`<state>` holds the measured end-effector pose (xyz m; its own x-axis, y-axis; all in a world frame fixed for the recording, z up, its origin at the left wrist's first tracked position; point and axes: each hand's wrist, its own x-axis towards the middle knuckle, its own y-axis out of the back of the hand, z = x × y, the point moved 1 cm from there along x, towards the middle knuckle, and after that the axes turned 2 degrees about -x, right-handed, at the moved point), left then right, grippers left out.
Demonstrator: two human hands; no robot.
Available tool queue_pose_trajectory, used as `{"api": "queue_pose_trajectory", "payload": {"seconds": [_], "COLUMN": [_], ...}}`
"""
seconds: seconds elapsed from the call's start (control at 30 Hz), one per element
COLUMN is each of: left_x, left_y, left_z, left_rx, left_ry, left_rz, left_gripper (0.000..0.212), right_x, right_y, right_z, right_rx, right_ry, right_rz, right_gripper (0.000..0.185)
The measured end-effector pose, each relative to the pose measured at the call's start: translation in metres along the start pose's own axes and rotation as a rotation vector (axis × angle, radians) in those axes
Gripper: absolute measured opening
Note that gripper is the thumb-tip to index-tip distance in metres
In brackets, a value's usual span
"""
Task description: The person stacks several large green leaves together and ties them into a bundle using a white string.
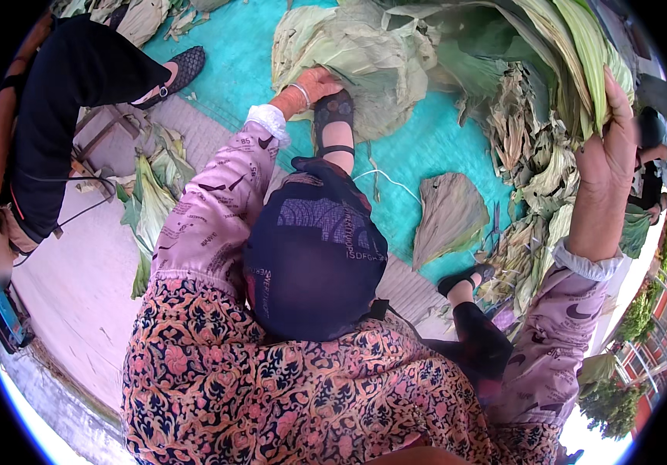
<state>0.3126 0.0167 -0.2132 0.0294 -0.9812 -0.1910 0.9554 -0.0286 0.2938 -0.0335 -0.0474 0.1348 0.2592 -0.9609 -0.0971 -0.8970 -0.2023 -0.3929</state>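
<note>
My left hand [313, 88], with a bracelet at the wrist, grips the lower edge of a wide, pale green dried leaf [368, 75], just by the toe of my dark shoe [334, 110]. This leaf, which looks like a lotus leaf, lies spread on a turquoise sheet. At the upper right my right hand [609, 128] is raised, its fingers around the end of a bunch of long, folded green leaves [577, 58]. Part of that bunch runs out of view at the top. The leaves hide some of the fingertips of both hands.
A single folded brown-green leaf [451, 216] lies on the turquoise sheet [391, 192] beside a pair of scissors [495, 228]. Crumpled dry leaves [548, 180] are heaped at the right. Another person's leg [86, 75] and shoe are at the left, near loose leaves [153, 203] and a cable.
</note>
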Motion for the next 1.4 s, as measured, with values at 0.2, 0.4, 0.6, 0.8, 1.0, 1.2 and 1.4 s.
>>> {"api": "queue_pose_trajectory", "payload": {"seconds": [0.2,0.4,0.6,0.8,1.0,1.2,1.4], "left_x": [0.005,0.013,-0.038,-0.090,-0.105,-0.128,-0.169], "left_y": [0.010,0.030,0.009,-0.005,-0.031,-0.030,-0.092], "left_z": [0.026,-0.019,0.013,0.023,0.028,0.097,0.141], "left_rx": [-0.691,-1.194,-1.347,-0.531,-0.043,-0.814,-1.019], "left_ry": [0.213,0.062,0.215,-0.003,-0.176,0.073,0.074], "left_rz": [0.167,0.093,0.417,0.779,0.689,-0.046,-0.544], "left_gripper": [0.057,0.050,0.056,0.045,0.038,0.034,0.034], "right_x": [0.004,0.004,-0.012,-0.030,-0.103,-0.213,-0.278], "right_y": [-0.088,-0.110,-0.057,-0.055,0.040,0.183,0.301], "right_z": [0.062,0.292,0.360,0.310,0.207,0.066,0.006], "right_rx": [0.227,0.410,0.280,-0.177,-0.496,-0.717,-0.902], "right_ry": [0.176,-0.461,-0.714,-0.946,-0.743,-0.569,-0.514], "right_rz": [0.017,0.108,0.229,0.147,-0.250,-0.040,0.029], "right_gripper": [0.026,0.042,0.049,0.055,0.040,0.035,0.030]}}
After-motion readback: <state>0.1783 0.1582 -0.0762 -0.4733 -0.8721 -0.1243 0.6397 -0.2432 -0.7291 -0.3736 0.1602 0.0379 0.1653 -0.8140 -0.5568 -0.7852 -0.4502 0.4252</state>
